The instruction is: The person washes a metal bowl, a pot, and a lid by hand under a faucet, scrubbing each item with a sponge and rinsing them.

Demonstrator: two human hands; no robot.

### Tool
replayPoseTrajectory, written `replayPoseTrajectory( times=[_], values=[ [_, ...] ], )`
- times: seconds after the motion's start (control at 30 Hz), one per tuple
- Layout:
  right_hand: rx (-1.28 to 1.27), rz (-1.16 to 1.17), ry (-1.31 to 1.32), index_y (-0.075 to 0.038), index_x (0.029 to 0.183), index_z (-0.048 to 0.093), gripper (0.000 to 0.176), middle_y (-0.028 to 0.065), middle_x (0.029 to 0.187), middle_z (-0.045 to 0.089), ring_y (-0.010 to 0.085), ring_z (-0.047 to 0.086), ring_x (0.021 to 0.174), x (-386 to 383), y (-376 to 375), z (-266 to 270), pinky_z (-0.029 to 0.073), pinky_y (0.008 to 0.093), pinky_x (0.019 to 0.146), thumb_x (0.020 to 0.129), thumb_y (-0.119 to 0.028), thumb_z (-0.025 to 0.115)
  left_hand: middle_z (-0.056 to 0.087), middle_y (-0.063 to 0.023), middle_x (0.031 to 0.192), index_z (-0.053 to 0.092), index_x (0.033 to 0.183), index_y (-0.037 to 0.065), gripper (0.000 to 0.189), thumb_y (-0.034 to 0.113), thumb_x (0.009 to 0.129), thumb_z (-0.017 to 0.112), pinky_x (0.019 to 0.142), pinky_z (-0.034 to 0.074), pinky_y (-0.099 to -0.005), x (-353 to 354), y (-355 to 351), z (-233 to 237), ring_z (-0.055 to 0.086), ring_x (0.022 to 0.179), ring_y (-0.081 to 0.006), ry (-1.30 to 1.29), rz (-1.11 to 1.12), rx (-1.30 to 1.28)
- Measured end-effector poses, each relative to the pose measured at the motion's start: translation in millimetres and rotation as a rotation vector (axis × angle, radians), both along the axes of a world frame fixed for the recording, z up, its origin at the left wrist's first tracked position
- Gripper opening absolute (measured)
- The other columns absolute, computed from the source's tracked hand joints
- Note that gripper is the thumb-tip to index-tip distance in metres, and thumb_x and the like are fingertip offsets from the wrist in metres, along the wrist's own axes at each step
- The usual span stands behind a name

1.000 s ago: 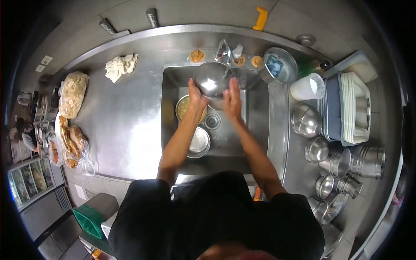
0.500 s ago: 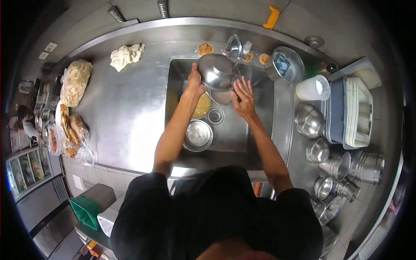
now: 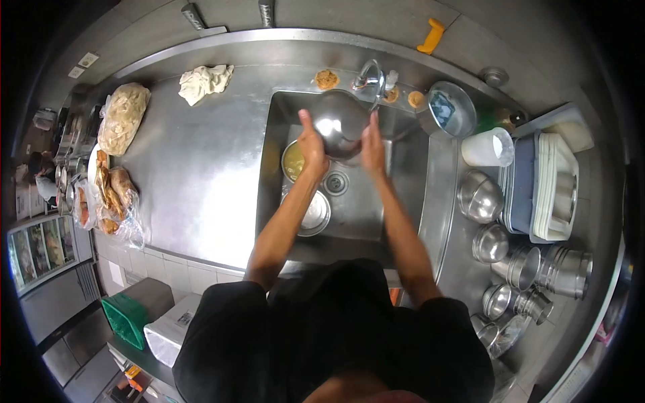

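Note:
A shiny steel mixing bowl (image 3: 338, 126), its rounded outside facing me, is held over the sink (image 3: 396, 221) beside the faucet (image 3: 371, 75). My left hand (image 3: 312, 146) grips its left edge, thumb up. Against the bowl's right edge, fingers together and a little blurred, is my right hand (image 3: 373, 149). Below in the basin sit a bowl with yellowish liquid (image 3: 293, 161) and a metal bowl (image 3: 316, 213), partly behind my left forearm. The drain (image 3: 336, 182) lies between my arms.
Scrubbing pads (image 3: 327, 79) and a metal pot (image 3: 457, 107) with a blue cloth line the sink's back edge. Stacked steel bowls (image 3: 481, 196), a white container (image 3: 487, 148) and trays (image 3: 527, 181) stand right. A white cloth (image 3: 205, 84) and bagged food (image 3: 123, 119) lie left.
My right hand has gone from spread fingers at the bowl's lower right to fingers together along its right edge. The bowl has turned and shifted slightly. The whole view has shifted slightly.

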State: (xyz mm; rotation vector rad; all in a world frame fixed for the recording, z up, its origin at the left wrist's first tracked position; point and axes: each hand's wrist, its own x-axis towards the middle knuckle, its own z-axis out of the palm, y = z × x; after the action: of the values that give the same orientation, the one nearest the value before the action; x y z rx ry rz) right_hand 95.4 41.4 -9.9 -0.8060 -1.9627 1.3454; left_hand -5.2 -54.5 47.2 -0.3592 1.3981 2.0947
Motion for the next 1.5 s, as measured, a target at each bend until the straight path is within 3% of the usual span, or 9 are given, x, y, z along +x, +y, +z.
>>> replayPoseTrajectory(
  times=[0.07,0.27,0.5,0.73,0.97,1.27,1.37,1.43,1.5],
  values=[
    [0.344,0.033,0.065,0.003,0.145,0.017,0.063,0.0272,0.149,0.014,0.0405,0.015,0.139,2.9,-53.9,-4.2,0.012,0.0476,0.113,0.094,-0.026,0.043,0.055,-0.0158,0.117,0.049,0.121,-0.008,0.079,0.064,0.088,0.043,0.09,0.048,-0.0352,1.0,2.6,-13.2,0.057,0.101,-0.0234,-0.077,0.103,0.234],
    [0.68,0.216,-0.204,-0.001,0.141,0.032,0.052,0.02,0.148,0.025,0.0365,0.02,0.138,3.8,-40.8,40.6,0.013,0.0504,0.112,0.096,-0.026,0.038,0.043,0.0008,0.054,0.054,0.055,0.003,0.066,0.059,0.088,0.05,0.05,0.033,-0.0334,1.7,-9.7,-16.9,0.037,0.054,-0.0118,0.248,-0.174,-0.267],
    [-0.505,0.184,-0.018,-0.005,0.131,0.047,0.061,0.007,0.112,0.061,0.0157,0.059,0.098,37.6,42.4,35.0,0.046,0.0275,0.083,0.08,-0.028,0.073,0.044,0.0015,0.056,0.048,0.052,0.006,0.058,0.053,0.085,0.06,0.05,0.032,-0.0317,-3.9,-8.1,-6.9,0.035,0.055,-0.0089,0.348,-0.262,-0.299],
    [0.178,0.278,-0.201,0.0,0.115,0.057,0.046,0.0259,0.091,0.063,0.039,0.063,0.086,23.5,-21.9,40.5,0.05,0.0406,0.075,0.072,-0.007,0.07,0.047,-0.0158,0.122,0.037,0.13,0.005,0.065,0.046,0.085,0.059,0.088,0.042,-0.0358,16.8,24.3,-23.5,0.046,0.112,-0.026,0.0,-0.457,0.08],
    [1.136,0.431,-0.502,-0.004,0.129,0.049,0.071,0.0162,0.137,0.045,0.0272,0.042,0.129,52.4,11.7,3.3,0.026,0.0478,0.109,0.061,0.0,0.066,0.055,-0.0171,0.12,0.054,0.118,0.002,0.042,0.031,0.091,0.042,0.098,0.04,-0.0428,1.3,0.5,-27.5,0.056,0.104,-0.03,0.016,-0.311,0.135],
    [1.11,0.409,-0.525,-0.001,0.136,0.038,0.083,0.0186,0.14,0.04,0.0285,0.033,0.134,46.2,2.5,-8.3,0.024,0.0476,0.11,0.062,-0.012,0.073,0.057,-0.0148,0.115,0.05,0.122,0.002,0.053,0.044,0.089,0.052,0.097,0.042,-0.0413,8.9,-3.3,-108.0,0.056,0.104,-0.0297,-0.045,-0.299,0.328],
    [0.437,0.498,-0.407,-0.002,0.141,0.03,0.084,0.0214,0.144,0.032,0.0316,0.03,0.135,28.4,-43.8,20.8,0.023,0.0448,0.111,0.067,-0.009,0.07,0.028,-0.0116,0.148,0.027,0.144,0.004,0.065,0.046,0.095,0.038,0.111,0.024,-0.0394,17.6,2.0,-130.8,0.025,0.137,-0.0248,0.066,-0.472,0.201],
    [0.06,0.699,-0.172,0.002,0.136,0.033,0.075,0.0173,0.137,0.04,0.0293,0.035,0.131,9.9,-67.1,58.0,0.029,0.0407,0.109,0.073,-0.011,0.071,0.061,-0.0057,0.103,0.053,0.123,0.002,0.036,0.026,0.098,0.041,0.07,0.051,-0.028,46.1,-4.8,-148.3,0.059,0.081,-0.0147,0.632,-0.319,-0.09],
    [0.302,0.817,-0.417,0.001,0.144,0.014,0.104,0.0267,0.145,0.025,0.0353,0.025,0.137,4.4,-23.5,-43.0,0.02,0.041,0.113,0.064,-0.02,0.076,0.048,-0.0119,0.126,0.032,0.142,0.005,0.066,0.048,0.094,0.045,0.094,0.038,-0.0409,32.8,-11.7,-106.2,0.045,0.109,-0.0232,0.185,-0.619,0.059]
  ],
)
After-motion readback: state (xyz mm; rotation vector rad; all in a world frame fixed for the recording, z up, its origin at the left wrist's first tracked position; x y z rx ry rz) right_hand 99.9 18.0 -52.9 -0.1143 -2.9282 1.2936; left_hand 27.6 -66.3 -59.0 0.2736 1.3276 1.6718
